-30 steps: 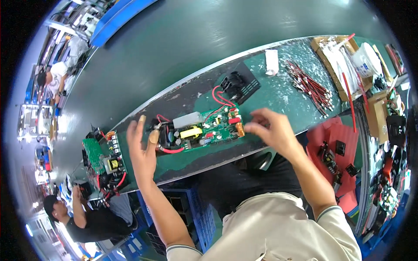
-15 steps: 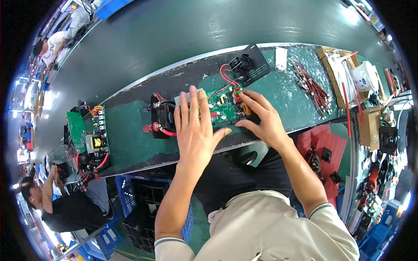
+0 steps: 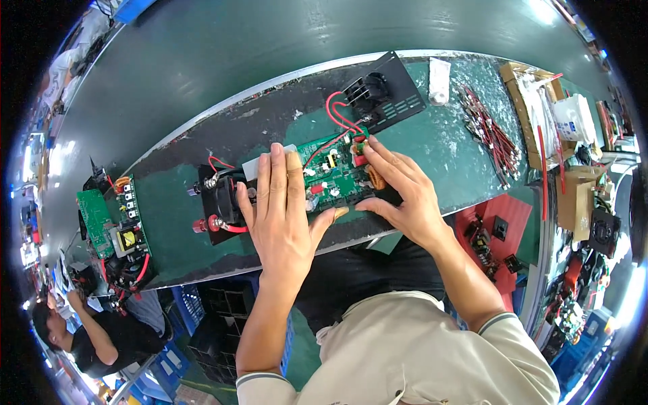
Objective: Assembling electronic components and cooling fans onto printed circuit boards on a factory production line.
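A green circuit board [image 3: 331,177] lies on the bench in front of me. My left hand [image 3: 280,202] rests flat across its left part and a pale metal plate [image 3: 254,169], fingers stretched out together. A yellowish covering shows on one finger and the thumb. My right hand [image 3: 405,192] spans the board's right end, fingers at the far corner and thumb at the near edge, beside a copper coil [image 3: 376,178]. Red wires [image 3: 331,108] run from the board to a black vented panel [image 3: 395,101] with a fan. A black end panel [image 3: 226,202] with terminals stands left of my left hand.
Another circuit assembly [image 3: 115,226] is at the bench's left end. To the right lie a white tube [image 3: 439,81], a bundle of red and dark wires [image 3: 489,135] and a cardboard tray [image 3: 523,115]. A co-worker [image 3: 88,331] sits at lower left. A blue crate [image 3: 189,304] stands below the bench.
The view has shifted a little. The board and its black end panel appear farther left and nearer, with both hands still on the board in much the same pose.
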`<state>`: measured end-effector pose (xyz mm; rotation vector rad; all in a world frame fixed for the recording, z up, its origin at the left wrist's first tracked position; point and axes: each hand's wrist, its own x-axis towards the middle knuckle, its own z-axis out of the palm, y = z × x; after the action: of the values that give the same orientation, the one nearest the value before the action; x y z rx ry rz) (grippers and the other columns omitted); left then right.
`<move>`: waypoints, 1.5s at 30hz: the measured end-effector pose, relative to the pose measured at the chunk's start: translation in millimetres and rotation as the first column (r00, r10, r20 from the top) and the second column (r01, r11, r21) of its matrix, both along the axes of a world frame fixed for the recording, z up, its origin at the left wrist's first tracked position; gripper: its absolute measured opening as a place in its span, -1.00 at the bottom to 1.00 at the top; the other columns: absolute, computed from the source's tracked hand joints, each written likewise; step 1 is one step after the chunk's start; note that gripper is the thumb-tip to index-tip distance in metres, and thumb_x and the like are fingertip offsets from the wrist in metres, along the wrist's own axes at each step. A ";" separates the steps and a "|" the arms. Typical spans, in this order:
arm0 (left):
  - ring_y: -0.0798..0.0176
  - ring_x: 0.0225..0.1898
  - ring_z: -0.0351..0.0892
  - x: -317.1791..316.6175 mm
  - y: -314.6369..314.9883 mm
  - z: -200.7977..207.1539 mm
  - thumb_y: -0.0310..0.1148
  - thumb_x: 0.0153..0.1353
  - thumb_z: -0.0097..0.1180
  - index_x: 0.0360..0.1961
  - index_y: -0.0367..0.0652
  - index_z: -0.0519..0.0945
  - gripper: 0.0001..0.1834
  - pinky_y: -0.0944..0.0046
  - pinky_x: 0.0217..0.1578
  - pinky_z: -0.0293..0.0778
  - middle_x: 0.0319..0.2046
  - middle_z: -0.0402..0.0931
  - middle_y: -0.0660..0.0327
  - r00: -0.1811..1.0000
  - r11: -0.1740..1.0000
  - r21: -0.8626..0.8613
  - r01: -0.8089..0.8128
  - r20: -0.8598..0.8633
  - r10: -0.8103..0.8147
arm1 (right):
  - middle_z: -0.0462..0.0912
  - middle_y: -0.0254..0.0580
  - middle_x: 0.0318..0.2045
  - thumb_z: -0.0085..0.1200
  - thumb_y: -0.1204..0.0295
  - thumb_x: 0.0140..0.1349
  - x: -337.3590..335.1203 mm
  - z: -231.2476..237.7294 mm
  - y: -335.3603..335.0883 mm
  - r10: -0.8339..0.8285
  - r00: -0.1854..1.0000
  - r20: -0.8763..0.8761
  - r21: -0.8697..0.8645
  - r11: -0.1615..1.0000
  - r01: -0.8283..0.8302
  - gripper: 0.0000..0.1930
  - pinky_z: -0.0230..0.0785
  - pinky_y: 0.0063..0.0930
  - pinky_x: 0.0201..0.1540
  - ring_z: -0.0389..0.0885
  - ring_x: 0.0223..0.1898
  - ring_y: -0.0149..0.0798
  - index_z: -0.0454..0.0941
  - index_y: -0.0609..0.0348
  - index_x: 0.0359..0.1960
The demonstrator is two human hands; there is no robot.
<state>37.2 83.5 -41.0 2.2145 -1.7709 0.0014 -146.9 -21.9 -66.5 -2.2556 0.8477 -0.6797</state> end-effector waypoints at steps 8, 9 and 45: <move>0.10 0.36 0.25 3.8 1.3 -7.1 -0.07 -0.17 0.42 0.28 -0.14 0.42 -0.08 -0.13 0.34 -0.04 0.36 0.27 0.20 0.998 0.995 -0.093 -0.043 -0.053 0.039 | 0.49 -0.08 0.23 0.46 0.36 -0.19 9.3 -0.6 5.2 -0.091 0.996 0.026 0.078 0.993 0.089 -0.21 0.39 -0.26 0.14 0.53 0.09 0.00 0.48 0.16 0.21; 0.10 0.36 0.25 4.1 1.1 -9.4 -0.07 -0.17 0.42 0.28 -0.14 0.42 -0.08 -0.13 0.34 -0.04 0.36 0.27 0.20 0.998 0.995 -0.088 -0.044 -0.057 0.039 | 0.49 -0.08 0.23 0.46 0.36 -0.19 11.0 -2.0 6.1 -0.091 0.996 0.021 0.083 0.993 0.089 -0.21 0.39 -0.26 0.14 0.53 0.09 0.00 0.48 0.16 0.21; 0.03 0.09 0.49 81.5 103.5 -43.1 -0.29 0.39 0.03 0.17 -0.42 0.44 -0.55 0.18 0.07 0.44 0.09 0.46 -0.08 0.575 0.394 -0.446 -0.804 -0.754 0.318 | 0.70 -0.18 -0.38 0.22 0.38 0.23 -272.1 22.8 -142.6 -0.782 0.493 0.381 -0.028 0.523 0.852 -0.75 0.44 -0.49 -0.25 0.63 -0.34 -0.35 0.64 0.33 -0.17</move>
<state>118.8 187.1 -84.0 1.7511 -0.3728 0.2038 -419.0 -164.5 -43.7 -1.6834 1.7807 -1.6017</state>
